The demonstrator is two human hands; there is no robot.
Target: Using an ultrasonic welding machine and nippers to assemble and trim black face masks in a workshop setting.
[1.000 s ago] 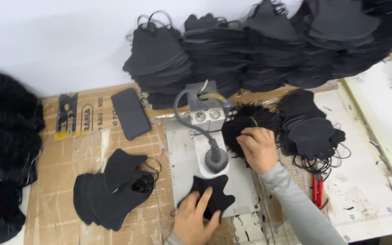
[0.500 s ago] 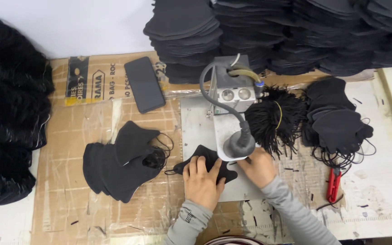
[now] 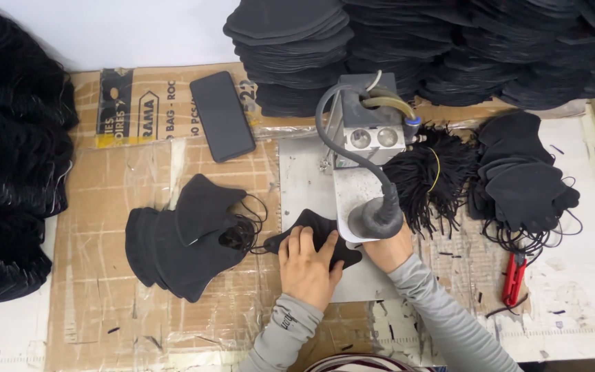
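Observation:
My left hand (image 3: 308,265) lies flat on a black fabric mask piece (image 3: 315,227) on the metal plate (image 3: 304,186), pressing it down. My right hand (image 3: 388,249) is mostly hidden under the round grey head (image 3: 374,219) of the small press machine (image 3: 370,134), next to the mask's right edge; what it holds cannot be made out. A bundle of black elastic cords (image 3: 432,176) tied with a yellow band lies just right of the machine.
A pile of black masks with loops (image 3: 187,234) sits left on cardboard. A dark phone (image 3: 222,116) lies above it. More masks (image 3: 525,182) and red snips (image 3: 514,277) are at right. Tall mask stacks (image 3: 449,48) line the back; black bundles (image 3: 8,172) fill the left edge.
My right hand left the cord bundle and came down under the machine head. My left hand slid the mask piece up against the head. The camera view shifted lower and closer.

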